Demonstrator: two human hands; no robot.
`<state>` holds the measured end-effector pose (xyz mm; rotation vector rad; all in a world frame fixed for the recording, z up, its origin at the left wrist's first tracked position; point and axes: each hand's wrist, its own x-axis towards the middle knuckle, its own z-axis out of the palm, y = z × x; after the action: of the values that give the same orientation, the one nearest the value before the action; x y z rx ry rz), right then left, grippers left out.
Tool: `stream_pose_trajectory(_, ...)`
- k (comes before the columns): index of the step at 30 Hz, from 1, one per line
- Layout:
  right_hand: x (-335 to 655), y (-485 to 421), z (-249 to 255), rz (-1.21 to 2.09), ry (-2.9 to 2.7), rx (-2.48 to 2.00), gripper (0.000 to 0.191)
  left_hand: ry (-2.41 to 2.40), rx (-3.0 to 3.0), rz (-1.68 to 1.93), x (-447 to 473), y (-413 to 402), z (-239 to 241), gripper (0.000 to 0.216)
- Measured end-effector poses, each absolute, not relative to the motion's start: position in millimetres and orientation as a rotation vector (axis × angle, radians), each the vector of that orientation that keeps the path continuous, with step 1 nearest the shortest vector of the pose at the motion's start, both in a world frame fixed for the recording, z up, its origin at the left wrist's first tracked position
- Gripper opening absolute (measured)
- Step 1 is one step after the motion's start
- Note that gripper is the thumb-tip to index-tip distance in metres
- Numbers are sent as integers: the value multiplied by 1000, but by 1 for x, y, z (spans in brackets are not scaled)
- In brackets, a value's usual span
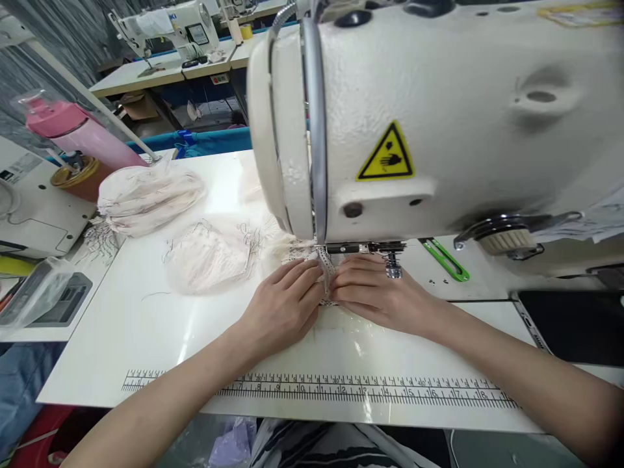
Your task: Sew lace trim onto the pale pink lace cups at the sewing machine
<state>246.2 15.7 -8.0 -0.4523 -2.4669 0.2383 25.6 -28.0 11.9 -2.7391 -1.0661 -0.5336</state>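
Observation:
A narrow strip of white lace trim (pixel 327 265) lies under the head of the sewing machine (pixel 414 117), close to the needle area. From the left, my left hand (pixel 287 296) grips the lace fabric with bent fingers pressed together. My right hand (pixel 377 289) is on the other side of the strip, its fingers closed together on the lace edge; its thumb is hidden. The machine head hides the needle and part of the cloth. Pale gathered fabric pieces (pixel 209 257) with loose threads lie left of my left hand.
A bundle of pale fabric (pixel 149 198) sits farther left, near a pink bottle (pixel 92 133). Green thread snips (pixel 444 259) lie behind my right arm, and a black phone-like device (pixel 570 325) is at the right. A printed ruler (pixel 302 389) runs along the table's front edge.

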Motion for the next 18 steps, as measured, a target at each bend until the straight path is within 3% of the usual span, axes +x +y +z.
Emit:
stream_pose_trajectory(7, 239, 10, -20, 96, -2463, -506, 19, -1184, -2809, -331, 17, -18, 3, 56)
stream_pose_trajectory(18, 239, 10, -24, 86, -2500, -499, 24, -1104, -2787, -293, 13, -15, 3, 51)
